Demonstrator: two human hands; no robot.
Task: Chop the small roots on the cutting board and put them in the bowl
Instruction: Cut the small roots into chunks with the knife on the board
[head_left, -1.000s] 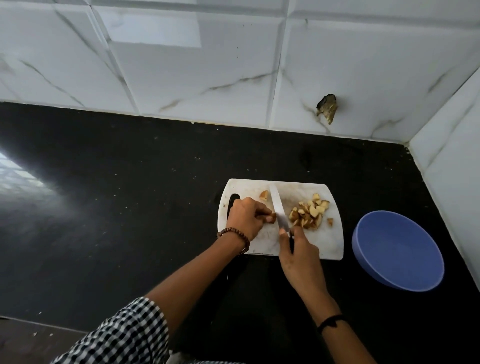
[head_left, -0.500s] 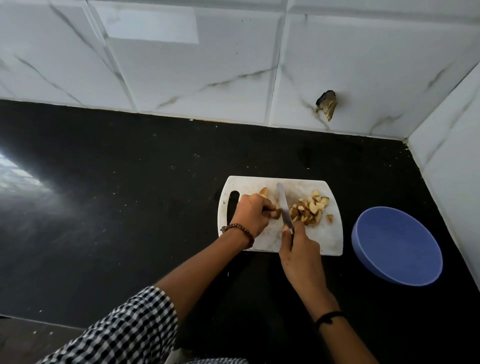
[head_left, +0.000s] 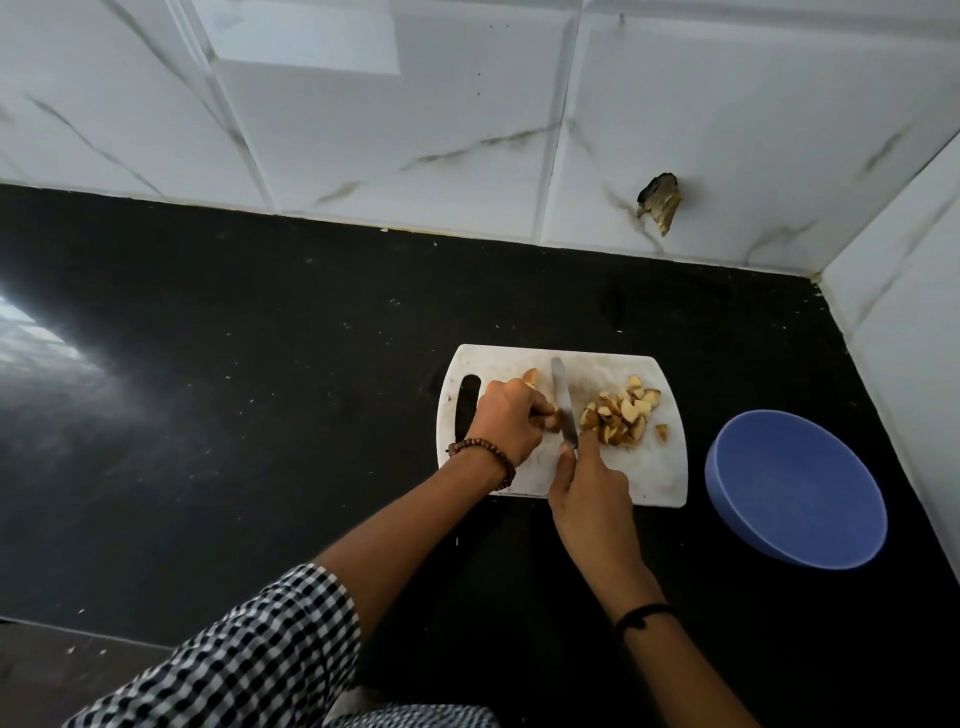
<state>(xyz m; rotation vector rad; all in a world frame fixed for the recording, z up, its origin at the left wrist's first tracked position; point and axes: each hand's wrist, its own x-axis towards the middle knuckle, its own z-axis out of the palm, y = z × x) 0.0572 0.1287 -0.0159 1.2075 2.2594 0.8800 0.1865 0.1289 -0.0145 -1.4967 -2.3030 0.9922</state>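
The black polished stone countertop (head_left: 260, 364) carries all the work items. The white plastic cutting board with a handle slot (head_left: 660, 478) lies near the back right corner. The round blue plastic bowl (head_left: 727, 499) stands just beside its right edge; no pieces are visible in it.

The left hand (head_left: 506, 421) is curled, its fingertips pinching a small brown root piece (head_left: 553, 420) against the board. The right hand (head_left: 592, 488) is closed round the handle of a narrow steel-bladed knife (head_left: 563, 400). The blade points away from the person and sits directly right of the pinched piece.

A pile of chopped tan root pieces (head_left: 621, 413) lies on the right half of the board. One further root piece (head_left: 531, 376) lies behind the left hand.

Step in hand: chopping, judged near its end. Next move: press the blade down through the pinched piece, keeping the fingertips clear of the edge. Transfer to the bowl is not yet begun.
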